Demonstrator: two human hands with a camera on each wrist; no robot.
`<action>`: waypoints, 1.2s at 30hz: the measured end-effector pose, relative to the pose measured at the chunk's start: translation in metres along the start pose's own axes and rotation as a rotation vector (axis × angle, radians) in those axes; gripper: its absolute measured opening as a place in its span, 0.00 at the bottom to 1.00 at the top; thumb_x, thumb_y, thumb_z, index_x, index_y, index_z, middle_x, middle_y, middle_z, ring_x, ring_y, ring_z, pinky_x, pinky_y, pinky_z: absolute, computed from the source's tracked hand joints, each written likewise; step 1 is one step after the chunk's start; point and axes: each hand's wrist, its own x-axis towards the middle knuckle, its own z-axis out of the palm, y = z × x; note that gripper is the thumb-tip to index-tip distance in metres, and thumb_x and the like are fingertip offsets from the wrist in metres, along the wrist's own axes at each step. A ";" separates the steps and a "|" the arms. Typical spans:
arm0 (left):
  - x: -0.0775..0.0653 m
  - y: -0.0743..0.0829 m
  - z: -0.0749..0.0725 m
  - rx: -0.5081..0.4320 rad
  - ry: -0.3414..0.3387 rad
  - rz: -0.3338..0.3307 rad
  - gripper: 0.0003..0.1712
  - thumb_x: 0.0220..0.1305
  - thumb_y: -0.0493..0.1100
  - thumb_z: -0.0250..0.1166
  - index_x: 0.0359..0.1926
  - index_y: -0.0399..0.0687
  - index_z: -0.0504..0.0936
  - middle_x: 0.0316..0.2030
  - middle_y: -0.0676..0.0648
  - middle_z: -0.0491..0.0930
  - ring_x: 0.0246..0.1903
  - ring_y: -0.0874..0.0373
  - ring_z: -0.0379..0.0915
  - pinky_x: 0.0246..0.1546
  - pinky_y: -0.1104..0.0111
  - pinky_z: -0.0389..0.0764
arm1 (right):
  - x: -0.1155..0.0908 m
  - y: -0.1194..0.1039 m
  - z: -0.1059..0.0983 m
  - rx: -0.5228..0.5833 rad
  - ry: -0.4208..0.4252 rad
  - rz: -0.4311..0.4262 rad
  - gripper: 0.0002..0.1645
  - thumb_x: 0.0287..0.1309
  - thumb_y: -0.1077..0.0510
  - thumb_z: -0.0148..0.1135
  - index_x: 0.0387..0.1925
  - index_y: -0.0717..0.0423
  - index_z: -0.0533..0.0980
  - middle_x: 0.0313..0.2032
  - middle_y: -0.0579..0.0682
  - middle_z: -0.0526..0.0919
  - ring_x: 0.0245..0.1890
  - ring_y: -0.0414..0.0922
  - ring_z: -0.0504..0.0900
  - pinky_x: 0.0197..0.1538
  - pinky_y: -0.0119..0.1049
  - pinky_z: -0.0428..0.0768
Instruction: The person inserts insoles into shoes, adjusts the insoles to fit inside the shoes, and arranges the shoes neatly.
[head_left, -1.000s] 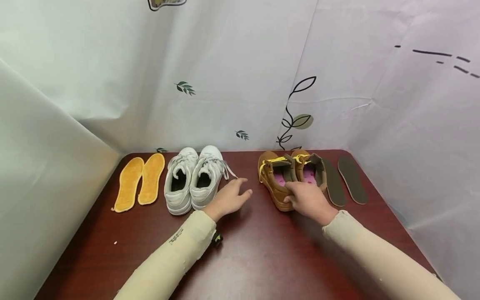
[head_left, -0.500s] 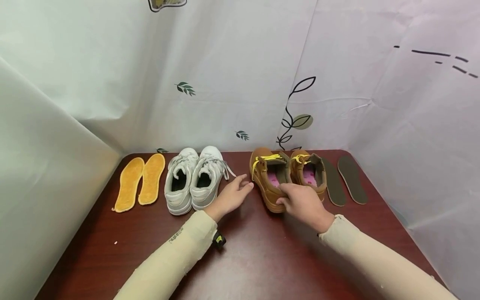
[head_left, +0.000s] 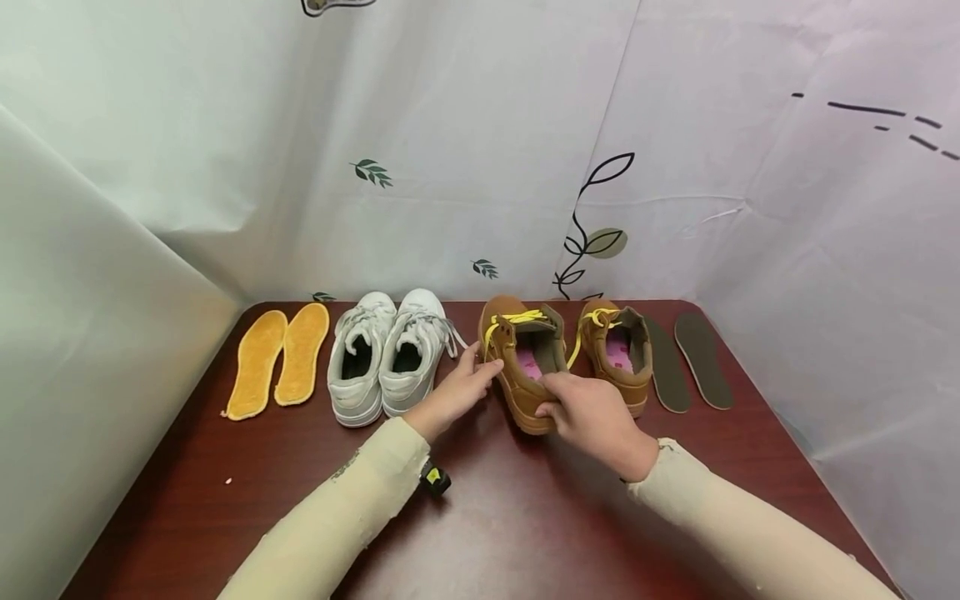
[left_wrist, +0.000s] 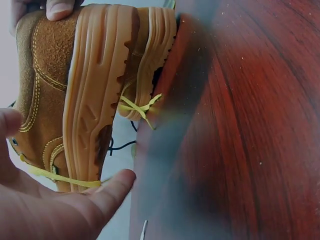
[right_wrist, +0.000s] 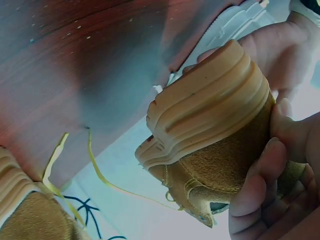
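Well left of the held brown shoe (head_left: 516, 390) lie two orange insoles (head_left: 302, 354) on the tabletop (head_left: 480, 517), and nearer on that side stands a pair of white sneakers (head_left: 405, 396). Your left hand (head_left: 456, 393) is loosely spread at the held brown shoe's left side; you cannot tell whether it touches. Your right hand (head_left: 596, 421) pinches that shoe's heel. Just right of it sits a second brown shoe (head_left: 628, 385), then two dark insoles (head_left: 703, 360) farther right.
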 end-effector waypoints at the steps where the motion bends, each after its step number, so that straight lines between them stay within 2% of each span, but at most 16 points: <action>1: -0.001 0.000 0.000 -0.032 0.001 0.001 0.45 0.74 0.53 0.55 0.79 0.40 0.44 0.64 0.26 0.72 0.60 0.35 0.73 0.66 0.42 0.74 | 0.000 -0.002 0.000 0.004 0.001 -0.006 0.17 0.46 0.55 0.79 0.32 0.50 0.75 0.26 0.43 0.83 0.21 0.39 0.75 0.26 0.41 0.82; 3: -0.003 0.001 0.000 -0.080 0.001 0.008 0.45 0.74 0.52 0.56 0.78 0.39 0.43 0.63 0.25 0.72 0.59 0.35 0.74 0.65 0.42 0.75 | 0.000 -0.005 0.000 0.013 -0.001 -0.015 0.18 0.46 0.55 0.79 0.32 0.51 0.75 0.26 0.44 0.83 0.22 0.39 0.76 0.27 0.41 0.83; 7: -0.009 0.003 0.000 -0.111 0.019 0.026 0.45 0.72 0.51 0.60 0.78 0.41 0.47 0.66 0.27 0.70 0.62 0.38 0.73 0.65 0.43 0.76 | 0.000 -0.013 -0.001 0.038 -0.014 -0.028 0.19 0.48 0.55 0.78 0.35 0.52 0.75 0.28 0.45 0.82 0.25 0.41 0.78 0.30 0.42 0.84; 12: -0.018 0.001 -0.001 -0.150 0.038 0.046 0.46 0.69 0.49 0.64 0.77 0.40 0.49 0.68 0.27 0.68 0.64 0.40 0.71 0.63 0.42 0.78 | -0.004 -0.027 -0.001 0.051 -0.040 -0.096 0.19 0.52 0.54 0.76 0.40 0.54 0.76 0.29 0.45 0.82 0.26 0.41 0.79 0.30 0.42 0.85; 16: -0.023 0.000 -0.004 -0.151 0.074 0.059 0.46 0.67 0.47 0.66 0.76 0.38 0.51 0.66 0.27 0.71 0.60 0.42 0.74 0.59 0.44 0.82 | -0.005 -0.035 -0.001 0.054 -0.044 -0.125 0.20 0.53 0.53 0.75 0.42 0.54 0.76 0.30 0.45 0.81 0.26 0.41 0.79 0.31 0.41 0.85; 21: -0.027 0.000 -0.012 -0.128 0.116 0.053 0.43 0.65 0.45 0.66 0.74 0.39 0.55 0.61 0.30 0.75 0.51 0.46 0.78 0.51 0.52 0.85 | -0.003 -0.041 0.002 0.053 -0.071 -0.151 0.21 0.55 0.55 0.73 0.47 0.55 0.74 0.32 0.46 0.78 0.27 0.42 0.77 0.33 0.41 0.85; 24: -0.029 -0.003 -0.015 -0.134 0.109 0.045 0.42 0.65 0.44 0.66 0.74 0.39 0.57 0.61 0.30 0.75 0.49 0.47 0.78 0.50 0.54 0.85 | -0.003 -0.044 0.005 0.063 -0.079 -0.171 0.21 0.57 0.56 0.72 0.49 0.54 0.75 0.33 0.46 0.77 0.27 0.41 0.77 0.32 0.39 0.85; 29: -0.033 -0.006 -0.020 -0.138 0.085 0.023 0.42 0.65 0.42 0.65 0.74 0.38 0.56 0.62 0.30 0.74 0.49 0.48 0.79 0.50 0.54 0.86 | -0.004 -0.047 0.008 0.073 -0.068 -0.173 0.19 0.55 0.51 0.73 0.45 0.50 0.76 0.32 0.45 0.75 0.24 0.41 0.76 0.29 0.38 0.83; 36: -0.037 -0.011 -0.025 -0.170 0.007 -0.011 0.43 0.65 0.39 0.64 0.75 0.36 0.53 0.64 0.27 0.70 0.49 0.46 0.80 0.55 0.49 0.85 | -0.007 -0.051 0.016 0.075 -0.098 -0.172 0.18 0.56 0.47 0.73 0.42 0.50 0.76 0.31 0.44 0.74 0.24 0.40 0.73 0.28 0.37 0.81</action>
